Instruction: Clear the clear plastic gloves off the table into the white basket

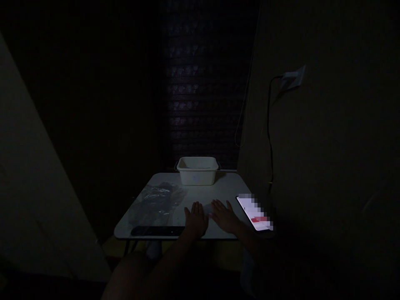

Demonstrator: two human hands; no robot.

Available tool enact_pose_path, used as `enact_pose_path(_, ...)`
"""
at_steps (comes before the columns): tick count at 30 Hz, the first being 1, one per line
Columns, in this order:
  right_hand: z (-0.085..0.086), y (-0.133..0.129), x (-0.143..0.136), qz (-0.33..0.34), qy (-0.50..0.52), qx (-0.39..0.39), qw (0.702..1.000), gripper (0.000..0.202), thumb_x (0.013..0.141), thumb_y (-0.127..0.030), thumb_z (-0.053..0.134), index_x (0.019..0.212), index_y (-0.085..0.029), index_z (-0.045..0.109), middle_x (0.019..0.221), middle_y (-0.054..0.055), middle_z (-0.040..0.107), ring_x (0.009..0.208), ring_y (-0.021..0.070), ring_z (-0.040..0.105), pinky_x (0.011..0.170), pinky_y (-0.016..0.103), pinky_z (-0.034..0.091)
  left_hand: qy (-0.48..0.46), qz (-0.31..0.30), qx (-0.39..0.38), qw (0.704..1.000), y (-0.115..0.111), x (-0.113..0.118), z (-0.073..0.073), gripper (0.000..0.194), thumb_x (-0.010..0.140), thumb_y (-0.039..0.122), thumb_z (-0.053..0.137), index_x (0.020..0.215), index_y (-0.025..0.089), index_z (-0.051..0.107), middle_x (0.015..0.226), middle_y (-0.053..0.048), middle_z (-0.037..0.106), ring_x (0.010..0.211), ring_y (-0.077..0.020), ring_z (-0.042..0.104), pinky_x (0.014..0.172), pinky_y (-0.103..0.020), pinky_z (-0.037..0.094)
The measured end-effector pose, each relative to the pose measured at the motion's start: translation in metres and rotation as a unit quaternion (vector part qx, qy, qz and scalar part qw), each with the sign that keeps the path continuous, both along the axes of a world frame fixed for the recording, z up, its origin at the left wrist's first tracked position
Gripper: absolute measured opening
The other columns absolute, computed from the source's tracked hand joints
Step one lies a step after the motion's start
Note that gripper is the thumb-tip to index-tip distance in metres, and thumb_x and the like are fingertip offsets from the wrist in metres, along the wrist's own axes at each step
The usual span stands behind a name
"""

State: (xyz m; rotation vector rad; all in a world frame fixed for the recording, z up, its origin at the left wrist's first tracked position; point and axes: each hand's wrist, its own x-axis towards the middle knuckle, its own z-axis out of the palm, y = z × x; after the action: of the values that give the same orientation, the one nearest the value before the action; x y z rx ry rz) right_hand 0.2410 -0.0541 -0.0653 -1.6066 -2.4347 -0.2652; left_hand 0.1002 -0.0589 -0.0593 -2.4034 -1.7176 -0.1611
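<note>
The scene is very dim. My left hand (196, 220) lies palm down at the front middle of the white table (215, 191), its fingers stretched forward and the thumb out to one side. Close by on the right, my right hand (225, 216) is also palm down, fingers extended and pointing up and left. A small pale, thin piece (207, 208) shows between the two hands; its kind is too dark to tell. Both hands seem to touch its edges. Whatever lies under the palms is hidden.
A white plastic tub (197, 176) with side handles stands at the table's back edge. Clear plastic film (159, 202) spreads over the left side, with a long dark strip (158, 231) at the front. A lit screen device (253, 212) lies at right. A cable (268, 121) hangs from the wall socket.
</note>
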Motion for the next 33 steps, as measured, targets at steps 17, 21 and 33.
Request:
enact_pose_path(17,0.004,-0.005,-0.004,0.000,-0.011,0.008,1.000,0.045,0.076,-0.041,0.009,0.114,-0.026,0.027,0.123,0.003,0.023,0.112,0.0199,0.011,0.086,0.045,0.007,-0.002,0.000,0.003,1.000,0.001,0.000,-0.002,0.050,0.075,0.034,0.011,0.116,0.009,0.025,0.122,-0.013,0.023,0.111,-0.0248,0.013,0.082,-0.051,0.012)
enact_pose_path(21,0.003,-0.004,0.007,-0.022,-0.014,0.030,0.999,0.046,0.076,-0.042,0.010,0.113,-0.023,0.030,0.122,0.005,0.026,0.111,0.0209,0.014,0.085,0.046,0.008,-0.004,0.001,0.006,1.000,0.000,0.000,-0.002,0.050,0.075,0.034,0.011,0.115,0.008,0.026,0.121,-0.013,0.024,0.111,-0.0248,0.015,0.082,-0.051,0.013)
enact_pose_path(33,0.018,-0.002,-0.005,0.043,-0.001,0.018,0.999,0.043,0.077,-0.031,0.014,0.116,-0.018,0.023,0.122,0.003,0.026,0.111,0.0128,0.016,0.089,0.039,0.007,0.000,0.005,-0.003,1.000,0.000,0.000,0.000,0.049,0.075,0.032,0.012,0.116,0.009,0.025,0.122,-0.013,0.023,0.111,-0.0249,0.014,0.082,-0.051,0.012)
